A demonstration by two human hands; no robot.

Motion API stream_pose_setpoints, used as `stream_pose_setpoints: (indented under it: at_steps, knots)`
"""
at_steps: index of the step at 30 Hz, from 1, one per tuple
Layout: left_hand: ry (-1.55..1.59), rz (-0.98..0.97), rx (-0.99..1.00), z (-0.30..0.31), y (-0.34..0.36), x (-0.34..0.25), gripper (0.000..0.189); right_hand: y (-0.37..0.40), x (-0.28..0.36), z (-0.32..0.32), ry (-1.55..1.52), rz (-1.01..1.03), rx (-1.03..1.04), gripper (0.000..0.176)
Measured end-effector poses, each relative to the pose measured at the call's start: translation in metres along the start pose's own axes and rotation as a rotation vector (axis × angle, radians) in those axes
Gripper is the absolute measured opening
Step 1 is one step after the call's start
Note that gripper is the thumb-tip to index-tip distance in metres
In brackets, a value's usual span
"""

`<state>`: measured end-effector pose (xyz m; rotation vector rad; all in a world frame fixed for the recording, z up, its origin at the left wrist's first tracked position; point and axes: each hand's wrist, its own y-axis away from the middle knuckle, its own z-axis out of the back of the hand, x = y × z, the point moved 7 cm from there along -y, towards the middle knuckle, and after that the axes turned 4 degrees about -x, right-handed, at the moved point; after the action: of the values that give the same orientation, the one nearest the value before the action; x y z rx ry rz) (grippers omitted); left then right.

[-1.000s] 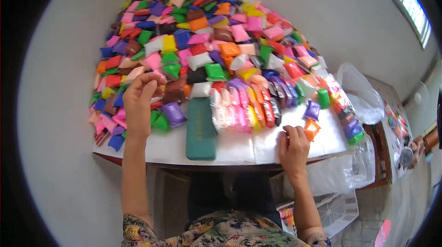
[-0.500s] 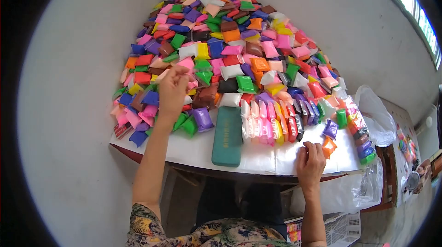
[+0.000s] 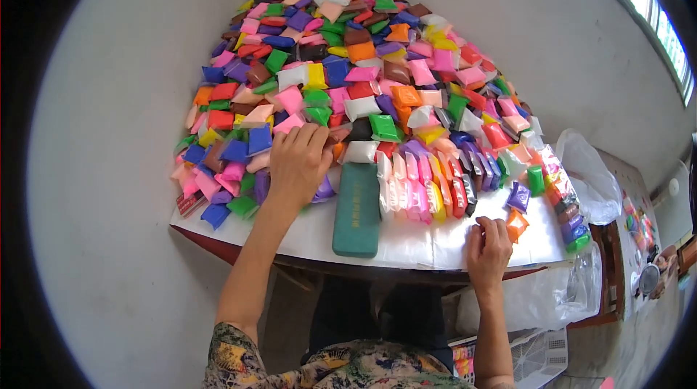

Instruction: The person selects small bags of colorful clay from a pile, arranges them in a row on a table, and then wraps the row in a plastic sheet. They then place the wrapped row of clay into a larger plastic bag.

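Observation:
My left hand [image 3: 299, 169] reaches palm down into the near side of a large heap of coloured packets [image 3: 363, 48]. Its fingers are curled over a brown packet [image 3: 339, 133], most of which the hand hides. On the white tabletop, my right hand [image 3: 488, 250] rests with its fingers curled in and nothing visible in them. Just beyond it lie an orange packet [image 3: 516, 225] and a purple packet [image 3: 518, 197]. Between the hands, a double row of packets [image 3: 420, 189] stands on edge, running from white through pink, yellow and red to black, purple and green.
A green oblong case [image 3: 356, 211] lies left of the row. At the right edge is a filled clear bag of packets [image 3: 568, 204], beside a crumpled clear plastic bag [image 3: 592, 178]. A white basket [image 3: 539, 360] is below. Walls enclose the heap behind and left.
My left hand has moved right and toward me, from the pink packets to the brown ones, and its fingers have curled down. My right hand has stayed almost still.

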<state>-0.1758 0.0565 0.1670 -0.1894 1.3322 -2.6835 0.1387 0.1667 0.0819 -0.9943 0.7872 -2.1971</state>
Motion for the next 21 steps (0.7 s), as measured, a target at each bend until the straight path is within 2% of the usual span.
stream_pose_setpoints:
  at_steps: [3,5,6,7,8,9,12,13,14,16,17,19,21]
  knots:
    - [0.204,-0.079,-0.204,0.041,0.007,-0.058,0.030,0.000,0.002,0.001,0.013,0.005,-0.018,0.012]
    - [0.338,-0.180,-0.179,0.051,0.028,-0.109,0.040,-0.002,0.004,0.005,-0.083,-0.020,-0.048,0.009]
    - [0.389,-0.224,-0.093,0.046,0.041,-0.134,0.040,-0.001,0.003,0.009,-0.149,-0.035,-0.076,0.009]
    - [0.396,-0.278,-0.131,0.048,0.047,-0.160,0.039,0.001,-0.004,0.012,-0.259,-0.109,-0.105,0.008]
    - [0.473,-0.263,-0.095,0.041,0.058,-0.180,0.050,0.004,-0.012,0.015,-0.371,-0.178,-0.140,0.008]
    - [0.492,-0.270,-0.050,0.029,0.064,-0.198,0.047,0.009,-0.024,0.013,-0.517,-0.302,-0.132,0.011]
    - [0.471,-0.227,0.112,-0.012,0.070,-0.233,0.041,0.017,-0.027,0.025,-0.711,-0.476,-0.186,0.013]
    - [0.450,-0.200,0.171,-0.023,0.070,-0.238,0.039,0.021,-0.024,0.030,-0.638,-0.400,-0.181,0.015]
    - [0.487,-0.166,0.171,-0.027,0.068,-0.239,0.039,0.022,-0.018,0.036,-0.490,-0.235,-0.194,0.016]
    - [0.558,-0.096,0.179,-0.032,0.063,-0.239,0.039,0.022,0.006,0.047,-0.290,-0.037,-0.146,0.023]
    - [0.673,-0.028,0.271,-0.035,0.064,-0.235,0.043,0.022,0.015,0.047,-0.203,0.043,-0.104,0.027]
    - [0.821,0.047,0.269,-0.030,0.066,-0.225,0.047,0.023,0.029,0.043,-0.034,0.195,-0.016,0.036]
    - [0.895,0.105,0.273,-0.026,0.070,-0.214,0.052,0.024,0.036,0.028,0.003,0.260,0.136,0.044]
